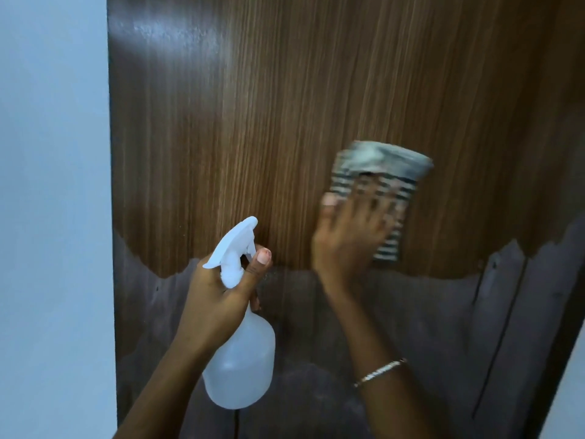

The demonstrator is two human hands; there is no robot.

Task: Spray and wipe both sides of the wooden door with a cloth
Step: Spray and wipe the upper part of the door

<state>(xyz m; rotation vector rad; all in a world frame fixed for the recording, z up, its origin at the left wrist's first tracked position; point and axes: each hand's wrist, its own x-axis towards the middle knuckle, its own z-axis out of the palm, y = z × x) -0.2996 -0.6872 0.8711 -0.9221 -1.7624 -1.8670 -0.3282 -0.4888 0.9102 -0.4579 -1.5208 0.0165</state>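
The wooden door fills most of the view, brown with vertical grain above and a duller, greyish worn area below. My left hand grips the neck of a white translucent spray bottle, its nozzle pointing up toward the door. My right hand presses a folded striped grey-and-white cloth flat against the door with fingers spread. The hand and cloth are blurred by motion. A bracelet sits on my right wrist.
A pale blue-white wall runs along the door's left edge. A light strip of wall shows at the lower right beyond the door's right edge. Dark vertical cracks mark the door's lower right.
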